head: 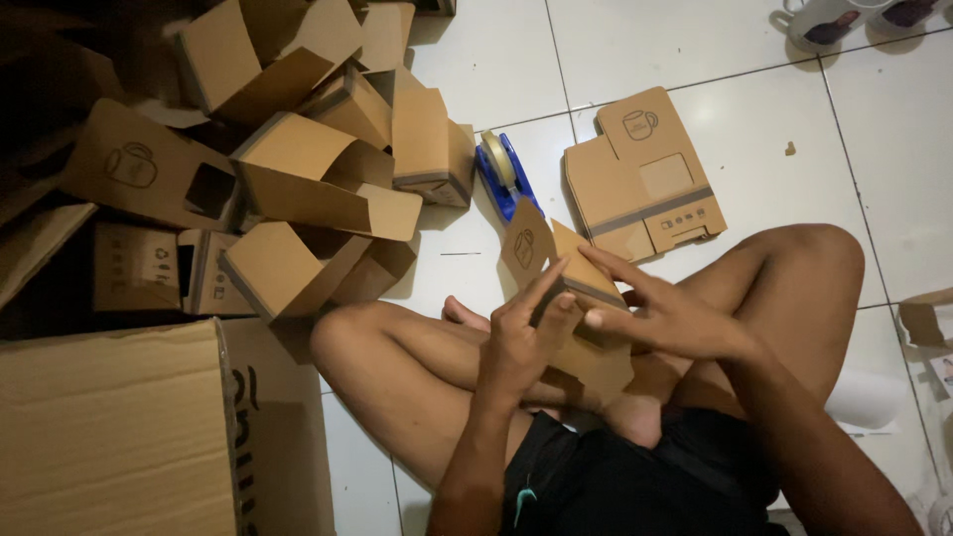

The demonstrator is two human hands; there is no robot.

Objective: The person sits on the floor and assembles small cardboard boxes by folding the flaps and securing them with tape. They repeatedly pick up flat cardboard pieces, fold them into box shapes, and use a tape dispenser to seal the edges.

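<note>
setting: person sits cross-legged on a white tiled floor [695, 50]; dim light
left hand [521, 342]: grasping the small cardboard box [556, 273] from its near-left side; fingers spread up along one panel
right hand [660, 318]: also on the box; fingers laid flat across its upper right edge, thumb pressing near the fold
box position: held above the lap, between both hands, just above the crossed shins; both hands touching it, neither nearer
box axis: long axis runs from upper left, where a printed flap sticks up, down to lower right toward the lap; tilted, not upright
ahead of hands: blue tape dispenser [504, 174] on the floor, near, up and slightly left; closer to the left hand
right of dispenser: flat unfolded box blank [645, 174] lying on the tiles, apart from the held box
left side: heap of folded boxes [298, 169], crowded; large corrugated carton [119, 427] at near left, beside the knee
far right: mugs [829, 20] at the top edge, well apart
open room: bare tiles ahead and to the right; left is hemmed in
</note>
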